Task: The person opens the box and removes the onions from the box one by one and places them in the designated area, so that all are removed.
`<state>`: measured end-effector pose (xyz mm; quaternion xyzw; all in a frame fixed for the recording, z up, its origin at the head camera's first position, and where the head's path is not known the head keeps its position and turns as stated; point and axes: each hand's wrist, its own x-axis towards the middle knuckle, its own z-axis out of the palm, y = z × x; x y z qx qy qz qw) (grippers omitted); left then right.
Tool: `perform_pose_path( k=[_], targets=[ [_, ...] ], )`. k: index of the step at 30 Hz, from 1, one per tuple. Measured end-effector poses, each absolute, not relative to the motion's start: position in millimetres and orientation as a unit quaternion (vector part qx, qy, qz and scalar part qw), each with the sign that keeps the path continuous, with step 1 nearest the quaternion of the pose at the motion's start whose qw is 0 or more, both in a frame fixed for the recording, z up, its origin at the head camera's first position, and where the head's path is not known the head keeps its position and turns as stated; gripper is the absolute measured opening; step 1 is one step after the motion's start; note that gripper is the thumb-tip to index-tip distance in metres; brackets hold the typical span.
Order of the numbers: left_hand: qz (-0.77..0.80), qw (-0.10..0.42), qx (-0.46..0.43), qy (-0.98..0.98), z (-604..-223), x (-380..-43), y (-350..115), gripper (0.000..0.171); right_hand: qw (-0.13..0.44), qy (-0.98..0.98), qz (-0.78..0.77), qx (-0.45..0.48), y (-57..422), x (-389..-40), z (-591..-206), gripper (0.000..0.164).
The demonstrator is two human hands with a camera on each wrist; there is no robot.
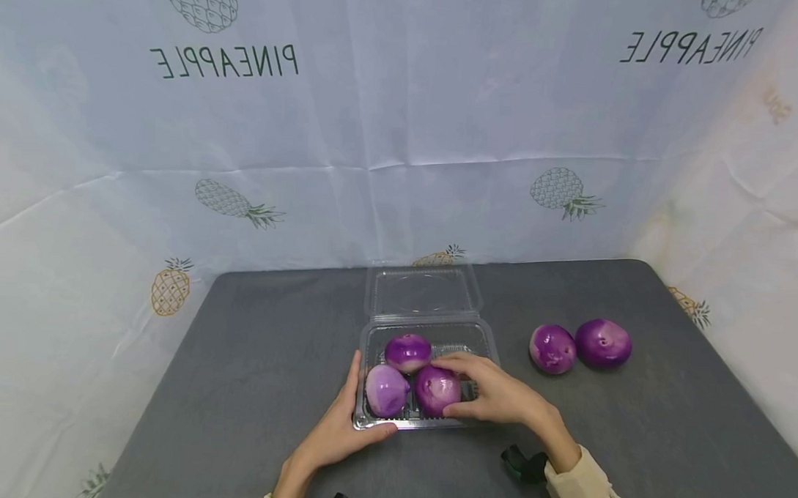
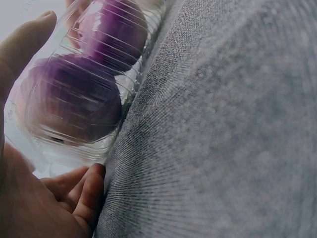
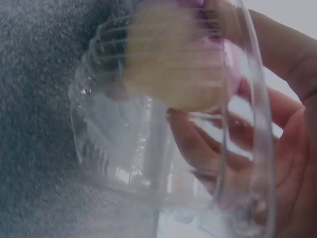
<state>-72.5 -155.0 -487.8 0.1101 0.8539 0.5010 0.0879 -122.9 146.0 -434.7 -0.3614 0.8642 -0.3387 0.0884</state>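
A clear plastic clamshell container [image 1: 481, 340] lies with its lid folded back, holding three purple onions. One onion [image 1: 408, 353] sits toward the back and a paler onion [image 1: 386, 391] at the front left. My right hand [image 1: 499, 392] grips the third onion [image 1: 436, 391] inside the container, thumb in front and fingers behind. Through the clear wall, the right wrist view shows this onion's pale underside [image 3: 168, 64]. My left hand [image 1: 340, 423] touches the container's front left corner, index finger along the side and thumb along the front. Its other fingers [image 2: 89, 198] bend by the container's base.
Two more purple onions, one rounder [image 1: 552, 349] and one wider [image 1: 603, 343], rest side by side right of the container. The dark grey table [image 1: 250, 361] backs onto a white cloth [image 1: 351, 115] printed with pineapples. The transparent lid [image 1: 424, 290] lies toward the back edge.
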Motion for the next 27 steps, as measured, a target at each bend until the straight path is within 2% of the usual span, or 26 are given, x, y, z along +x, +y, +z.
perform_pose_path(
  k=[9,22,27],
  targets=[
    [0.501,0.09,0.111,0.854,-487.6,-73.5,-155.5,0.135,0.08,0.891,-0.331,-0.301,147.4,-118.6,-430.5,0.074],
    [0.505,0.091,0.109,0.851,-488.0,-73.8,-155.2,0.135,0.099,0.905,-0.32,-0.263,137.0,-120.6,-431.2,0.092],
    [0.505,0.091,0.109,0.851,-489.2,-74.7,-154.9,0.135,0.093,0.911,-0.313,-0.253,133.7,-120.9,-433.4,0.093]
  ],
)
